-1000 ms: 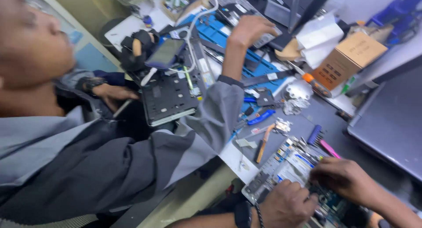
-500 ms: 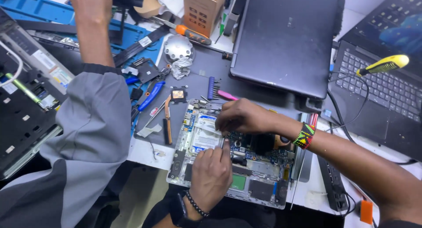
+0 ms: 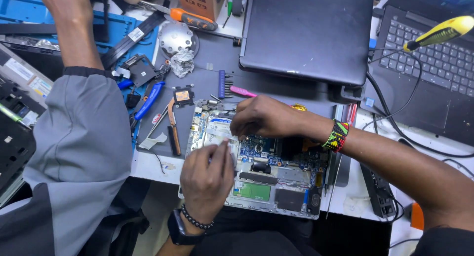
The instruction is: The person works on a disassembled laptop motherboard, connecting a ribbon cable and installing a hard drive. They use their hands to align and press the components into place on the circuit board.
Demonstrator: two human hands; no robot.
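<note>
While the opened laptop [image 3: 266, 179] lies on the mat, both hands work inside it. Left hand [image 3: 206, 174] pinches a thin silvery piece; right hand [image 3: 266, 117] curls shut, its hold hidden.

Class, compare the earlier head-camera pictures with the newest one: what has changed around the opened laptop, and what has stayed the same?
The view swung from the co-worker in grey to directly over the opened laptop. The left hand stays low on its board, fingers at the pale strip; the right hand stays pinching near the board's top. Nothing was picked up or released. The closed black laptop and the orange-handled screwdriver did not move.
</note>
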